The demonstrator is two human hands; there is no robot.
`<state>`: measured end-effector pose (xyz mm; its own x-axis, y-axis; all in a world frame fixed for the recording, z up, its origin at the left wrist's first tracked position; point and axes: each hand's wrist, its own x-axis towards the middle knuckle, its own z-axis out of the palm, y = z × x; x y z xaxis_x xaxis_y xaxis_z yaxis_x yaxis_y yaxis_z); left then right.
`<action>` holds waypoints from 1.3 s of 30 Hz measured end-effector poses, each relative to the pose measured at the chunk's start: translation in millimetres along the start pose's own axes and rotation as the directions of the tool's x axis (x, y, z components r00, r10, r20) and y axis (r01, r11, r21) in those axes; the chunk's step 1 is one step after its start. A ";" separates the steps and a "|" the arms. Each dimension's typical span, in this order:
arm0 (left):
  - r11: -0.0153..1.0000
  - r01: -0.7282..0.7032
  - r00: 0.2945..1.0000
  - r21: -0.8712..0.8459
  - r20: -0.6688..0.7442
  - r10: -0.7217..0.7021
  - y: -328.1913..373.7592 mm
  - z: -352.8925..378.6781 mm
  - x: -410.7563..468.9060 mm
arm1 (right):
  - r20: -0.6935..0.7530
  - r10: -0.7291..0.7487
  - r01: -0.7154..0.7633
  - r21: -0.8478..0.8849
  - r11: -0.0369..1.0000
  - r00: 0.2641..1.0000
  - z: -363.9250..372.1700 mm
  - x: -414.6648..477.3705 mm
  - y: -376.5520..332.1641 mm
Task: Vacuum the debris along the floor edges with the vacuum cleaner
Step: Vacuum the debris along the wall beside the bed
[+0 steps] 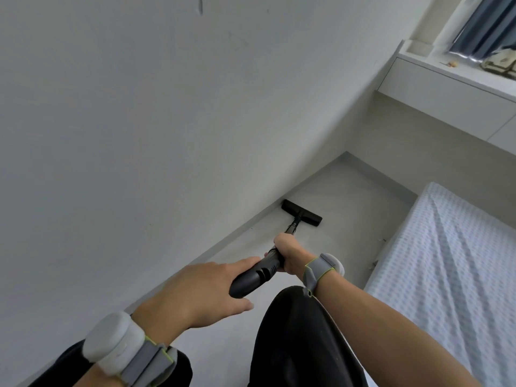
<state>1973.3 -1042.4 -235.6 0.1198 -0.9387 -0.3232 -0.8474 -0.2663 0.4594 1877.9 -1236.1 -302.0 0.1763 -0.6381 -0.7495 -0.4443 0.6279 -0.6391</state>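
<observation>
The vacuum cleaner (pixel 255 276) was a long black stick. Its fat handle end was close to the person. Its thin tube (pixel 292 225) ran off toward 12 o'clock to the flat brush head (pixel 302 216). The brush head sat on the pale floor (pixel 343 196). Its left end was right by the strip at the bottom of the wall (pixel 139 135), but I could not tell if it touched. The right hand (pixel 287 254) was wrapped tight round the stick where the handle met the tube. The left hand (pixel 201 291) was at 8 o'clock from it. Its fingers were nearly straight and lay on the back of the handle without squeezing. A bed (pixel 446 261) with a bumpy white cover was at 3 o'clock. A knee (pixel 301 331) in black cloth was at 6 o'clock. The stick looked stiff and hard, so a push at the handle would likely go straight down to the brush head. It looked light enough for 1 hand, but 2 hands would steer it better. The smooth plastic could slip, so the thick handle seemed the best place to hold, not the thin tube. The brush head would probably slide easily on that smooth floor.
</observation>
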 end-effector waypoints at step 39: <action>0.745 0.228 0.967 -0.627 0.236 -0.097 17.3 -218.0 -135.8 | 0.080 0.348 -0.281 -0.438 0.854 0.934 53.8 -208.3 -146.2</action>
<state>2055.2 -967.3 -3.4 0.0759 -0.8302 -0.5523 -0.2793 -0.5495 0.7875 1953.4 -1171.1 -61.6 0.0801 -0.3415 -0.9365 -0.8136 0.5204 -0.2594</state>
